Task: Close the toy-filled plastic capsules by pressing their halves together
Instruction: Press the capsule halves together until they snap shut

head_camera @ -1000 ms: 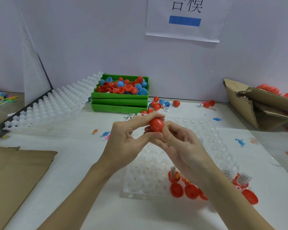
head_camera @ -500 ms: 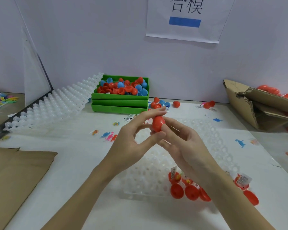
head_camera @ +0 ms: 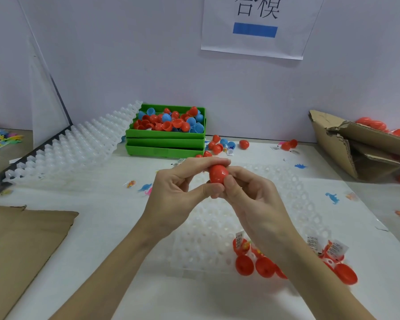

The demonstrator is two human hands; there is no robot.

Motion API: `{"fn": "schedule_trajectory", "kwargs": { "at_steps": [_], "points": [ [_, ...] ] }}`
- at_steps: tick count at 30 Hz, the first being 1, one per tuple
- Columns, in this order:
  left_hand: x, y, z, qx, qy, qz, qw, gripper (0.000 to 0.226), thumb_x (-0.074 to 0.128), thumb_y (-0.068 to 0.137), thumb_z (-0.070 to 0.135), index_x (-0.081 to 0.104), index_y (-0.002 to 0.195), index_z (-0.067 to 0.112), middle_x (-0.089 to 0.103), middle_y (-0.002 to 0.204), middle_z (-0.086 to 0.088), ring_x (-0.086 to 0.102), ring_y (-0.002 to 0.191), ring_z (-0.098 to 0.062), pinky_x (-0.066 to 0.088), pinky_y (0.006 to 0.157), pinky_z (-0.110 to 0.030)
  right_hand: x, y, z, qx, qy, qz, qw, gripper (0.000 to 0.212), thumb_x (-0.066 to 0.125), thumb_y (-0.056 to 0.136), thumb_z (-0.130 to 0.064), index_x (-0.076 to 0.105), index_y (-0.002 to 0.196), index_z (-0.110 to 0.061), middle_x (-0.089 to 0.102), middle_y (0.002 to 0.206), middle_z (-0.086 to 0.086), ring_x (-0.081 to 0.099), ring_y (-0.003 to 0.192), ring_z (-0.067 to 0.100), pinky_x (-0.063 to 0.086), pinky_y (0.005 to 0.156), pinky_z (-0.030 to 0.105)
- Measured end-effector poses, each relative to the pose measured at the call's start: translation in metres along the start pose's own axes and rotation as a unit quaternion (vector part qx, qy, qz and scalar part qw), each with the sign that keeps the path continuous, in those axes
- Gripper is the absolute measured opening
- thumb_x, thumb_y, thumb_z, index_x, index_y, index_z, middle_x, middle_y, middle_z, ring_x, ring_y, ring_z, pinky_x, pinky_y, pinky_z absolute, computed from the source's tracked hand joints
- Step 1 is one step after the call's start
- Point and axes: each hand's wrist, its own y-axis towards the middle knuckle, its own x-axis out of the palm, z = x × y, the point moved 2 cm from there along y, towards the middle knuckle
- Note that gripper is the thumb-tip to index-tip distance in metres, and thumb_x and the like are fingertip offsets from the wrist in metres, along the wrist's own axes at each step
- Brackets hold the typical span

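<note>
Since a second ago you're tilting the capsule (head_camera: 218, 173) from round-end-on to lengthwise. Your left hand (head_camera: 176, 192) is pinching it, forefinger on top, thumb below; your right hand (head_camera: 252, 195) is gripping it with thumb and curled fingers. It's hanging above the tray (head_camera: 293, 188), green bin (head_camera: 165, 144) behind.

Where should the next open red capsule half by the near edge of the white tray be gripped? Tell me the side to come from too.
Take the open red half by its rim, coming from above and from the right, since the right hand is nearer. It lies at the white tray edge, clear of the tagged ones; its rounded shell would likely slip under a pinch.
</note>
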Motion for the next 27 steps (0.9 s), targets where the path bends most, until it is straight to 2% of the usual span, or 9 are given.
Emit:
{"fn": "schedule_trajectory", "kwargs": {
  "at_steps": [4,7,9,12,15,20,23,25,27],
  "points": [
    [-0.002,0.001,-0.002,-0.013,0.003,-0.006,1.000,0.044,0.078,0.086,0.014,0.071,0.129,0.010,0.074,0.128,-0.003,0.060,0.133,-0.029,0.048,0.113,-0.035,-0.001,0.001,0.003,0.008,0.022,0.006,1.000,0.031,0.068,0.094,-0.038,0.076,0.114,-0.016,0.075,0.100,0.010,0.071,0.095,0.024,0.056,0.094,0.033],
    [-0.001,0.002,-0.005,-0.044,0.024,-0.023,0.998,0.046,0.076,0.090,0.017,0.068,0.136,0.016,0.070,0.135,0.002,0.059,0.135,-0.022,0.048,0.114,-0.043,-0.004,0.003,0.006,0.026,0.023,0.010,0.999,0.025,0.066,0.098,-0.030,0.076,0.118,-0.021,0.077,0.114,0.007,0.073,0.110,0.024,0.057,0.094,0.027],
    [0.000,0.002,-0.006,-0.055,0.045,-0.027,0.997,0.049,0.074,0.093,0.018,0.064,0.141,0.020,0.067,0.140,0.006,0.058,0.136,-0.020,0.048,0.114,-0.045,-0.005,0.005,0.008,0.038,0.030,0.005,0.999,0.028,0.066,0.098,-0.028,0.073,0.125,-0.021,0.076,0.120,0.005,0.071,0.117,0.023,0.057,0.094,0.026],
    [0.001,0.002,-0.006,-0.055,0.075,-0.016,0.996,0.055,0.076,0.093,0.020,0.060,0.145,0.023,0.065,0.143,0.010,0.056,0.137,-0.019,0.050,0.112,-0.041,-0.010,0.007,0.009,0.048,0.026,0.004,0.998,0.032,0.068,0.096,-0.028,0.071,0.128,-0.026,0.075,0.123,0.002,0.069,0.120,0.022,0.057,0.096,0.027],
    [0.000,0.002,-0.008,-0.043,0.125,-0.004,0.991,0.051,0.078,0.090,0.024,0.065,0.139,0.025,0.068,0.137,0.013,0.060,0.131,-0.020,0.052,0.107,-0.039,-0.014,0.008,0.006,0.058,-0.003,-0.005,0.998,0.031,0.069,0.095,-0.031,0.072,0.126,-0.025,0.076,0.121,0.002,0.070,0.118,0.021,0.056,0.098,0.028],
    [-0.002,-0.001,-0.011,-0.060,0.167,0.013,0.984,0.045,0.075,0.085,0.043,0.071,0.129,0.034,0.071,0.124,0.021,0.065,0.115,-0.010,0.052,0.095,-0.020,-0.014,0.007,0.000,0.052,-0.078,0.008,0.996,0.023,0.068,0.095,-0.035,0.076,0.112,-0.021,0.079,0.096,0.004,0.076,0.088,0.019,0.060,0.081,0.025],
    [0.001,-0.002,-0.012,-0.065,0.212,0.017,0.975,0.054,0.068,0.081,0.057,0.067,0.132,0.040,0.066,0.126,0.029,0.060,0.116,-0.003,0.046,0.092,-0.008,-0.016,0.008,-0.003,0.044,-0.149,0.015,0.988,0.016,0.066,0.100,-0.029,0.073,0.111,-0.021,0.077,0.082,-0.002,0.073,0.075,0.015,0.060,0.075,0.026],
    [0.003,-0.002,-0.013,-0.072,0.221,0.016,0.973,0.059,0.065,0.080,0.058,0.064,0.136,0.039,0.061,0.133,0.030,0.058,0.120,-0.002,0.047,0.095,-0.010,-0.022,0.009,-0.002,0.052,-0.172,0.039,0.983,0.015,0.065,0.102,-0.025,0.072,0.114,-0.021,0.077,0.084,-0.002,0.073,0.076,0.013,0.059,0.073,0.025],
    [0.001,-0.003,-0.013,-0.081,0.214,0.031,0.973,0.052,0.063,0.083,0.056,0.065,0.133,0.042,0.059,0.131,0.035,0.059,0.119,0.001,0.046,0.092,-0.006,-0.033,0.013,0.002,0.091,-0.112,0.072,0.987,0.021,0.065,0.102,-0.025,0.072,0.119,-0.014,0.079,0.097,0.002,0.076,0.089,0.015,0.058,0.076,0.023]
  ]
}}
